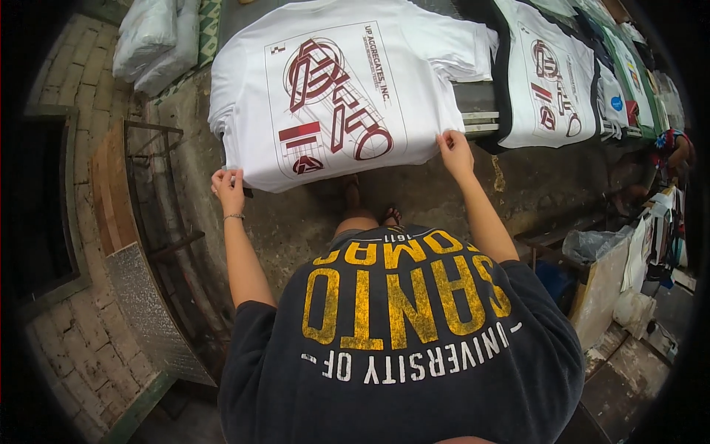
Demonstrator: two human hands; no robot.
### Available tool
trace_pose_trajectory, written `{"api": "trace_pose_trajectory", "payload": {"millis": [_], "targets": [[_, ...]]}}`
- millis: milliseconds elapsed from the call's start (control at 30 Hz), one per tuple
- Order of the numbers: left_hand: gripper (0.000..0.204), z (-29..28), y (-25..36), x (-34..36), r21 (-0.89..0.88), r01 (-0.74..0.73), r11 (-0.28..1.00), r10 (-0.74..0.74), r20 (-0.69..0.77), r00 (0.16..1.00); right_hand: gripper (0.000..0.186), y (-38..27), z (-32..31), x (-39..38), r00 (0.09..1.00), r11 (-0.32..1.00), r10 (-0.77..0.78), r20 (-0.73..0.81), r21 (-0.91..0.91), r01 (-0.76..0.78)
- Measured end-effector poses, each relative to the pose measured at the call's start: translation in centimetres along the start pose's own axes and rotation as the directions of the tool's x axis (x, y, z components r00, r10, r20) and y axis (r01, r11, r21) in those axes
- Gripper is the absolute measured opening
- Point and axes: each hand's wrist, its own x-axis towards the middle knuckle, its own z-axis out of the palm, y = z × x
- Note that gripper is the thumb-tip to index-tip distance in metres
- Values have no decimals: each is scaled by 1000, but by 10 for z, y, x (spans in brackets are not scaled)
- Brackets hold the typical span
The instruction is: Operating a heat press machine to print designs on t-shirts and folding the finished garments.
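A white T-shirt [244, 81] with a dark red and black print on its front lies spread in front of me, its near end hanging over the edge of its support. My left hand [229, 189] pinches the shirt's near left corner. At the near right corner, my right hand [455, 154] grips the cloth between thumb and fingers. The fabric between both hands is fairly taut, with a slight sag along the near edge. Part of the shirt's underside and what bears it are hidden.
To the right, another printed white shirt [521, 96] lies on a dark board, with more garments beyond it. Plastic-wrapped bundles [151, 41] sit at the far left. A metal-framed rack with a wooden panel [111, 189] stands on my left. A clear plastic bag [595, 244] lies at right.
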Motion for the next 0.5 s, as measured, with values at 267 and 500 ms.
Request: {"api": "trace_pose_trajectory", "payload": {"millis": [267, 500], "targets": [[27, -9, 28, 60, 163, -31, 986, 38, -38, 999, 24, -21, -27, 53, 969, 981, -182, -165, -94, 168], [48, 99, 141, 183, 133, -577, 806, 551, 187, 813, 51, -173, 64, 154, 846, 800, -470, 253, -283, 529]]}}
